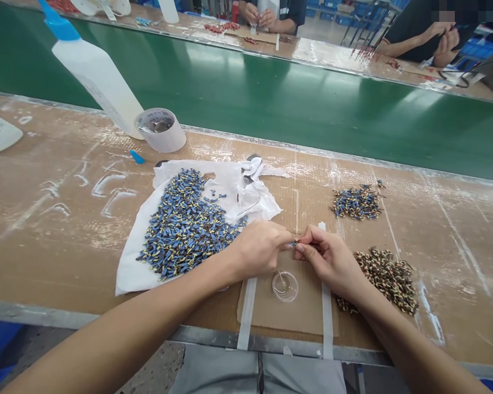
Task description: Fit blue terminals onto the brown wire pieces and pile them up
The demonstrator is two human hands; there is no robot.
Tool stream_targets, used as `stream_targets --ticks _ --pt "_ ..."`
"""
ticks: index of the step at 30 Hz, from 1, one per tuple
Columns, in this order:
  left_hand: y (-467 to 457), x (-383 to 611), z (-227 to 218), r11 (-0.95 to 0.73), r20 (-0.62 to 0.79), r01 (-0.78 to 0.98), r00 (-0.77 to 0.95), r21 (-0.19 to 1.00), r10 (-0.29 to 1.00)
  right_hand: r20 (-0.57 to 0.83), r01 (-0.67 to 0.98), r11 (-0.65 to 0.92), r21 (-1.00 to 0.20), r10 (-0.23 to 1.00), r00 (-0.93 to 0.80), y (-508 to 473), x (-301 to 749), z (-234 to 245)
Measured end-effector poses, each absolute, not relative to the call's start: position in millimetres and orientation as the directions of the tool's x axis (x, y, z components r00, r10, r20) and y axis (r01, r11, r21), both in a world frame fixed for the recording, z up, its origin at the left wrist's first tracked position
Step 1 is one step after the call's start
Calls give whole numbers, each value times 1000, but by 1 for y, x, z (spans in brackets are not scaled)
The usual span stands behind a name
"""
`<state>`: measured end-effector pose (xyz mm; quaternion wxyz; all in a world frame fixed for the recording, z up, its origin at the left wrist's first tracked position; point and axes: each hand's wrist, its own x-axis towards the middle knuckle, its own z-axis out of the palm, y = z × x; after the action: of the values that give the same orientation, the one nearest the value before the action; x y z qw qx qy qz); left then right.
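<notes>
My left hand [263,246] and my right hand [326,257] meet above a taped cardboard pad [296,320]. Pinched between their fingertips is a small blue and brown piece [294,244], too small to make out fully. Below the hands, a clear round cup [285,287] with a thin stick in it stands on the pad. Left of my left hand, a large heap of blue, yellow and brown small pieces [184,230] lies on a white cloth [127,273]. A brown and cream heap [388,279] lies beside my right wrist, with a smaller blue and brown heap [357,202] beyond it.
A white squeeze bottle [98,82] with a blue nozzle leans by a tape roll [168,134]. A blue cap [137,157] lies nearby. Past the cardboard-covered table runs a green conveyor belt [246,87]. Two people [271,19] work at the far side.
</notes>
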<state>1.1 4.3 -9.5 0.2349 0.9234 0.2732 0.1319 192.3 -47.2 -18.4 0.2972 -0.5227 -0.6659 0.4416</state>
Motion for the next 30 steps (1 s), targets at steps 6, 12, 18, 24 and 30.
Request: stream_targets --ticks 6,12,18,24,30 --pt "3 2 -11 -716 98 444 811 539 577 -31 489 105 -866 965 -262 -48 189 -17" --pt "4 1 -13 -699 96 443 804 561 587 -39 471 85 -878 968 -248 -47 191 -14" --pt "9 -3 -8 -730 83 429 831 532 549 -185 277 -98 -956 933 -310 -40 197 -11" --pt "12 -5 -6 -674 74 461 792 577 606 -239 168 -200 -965 936 -258 -39 197 -14" --pt "14 -7 -6 -666 92 417 803 618 588 -230 164 -192 -967 938 -258 -39 199 -15"
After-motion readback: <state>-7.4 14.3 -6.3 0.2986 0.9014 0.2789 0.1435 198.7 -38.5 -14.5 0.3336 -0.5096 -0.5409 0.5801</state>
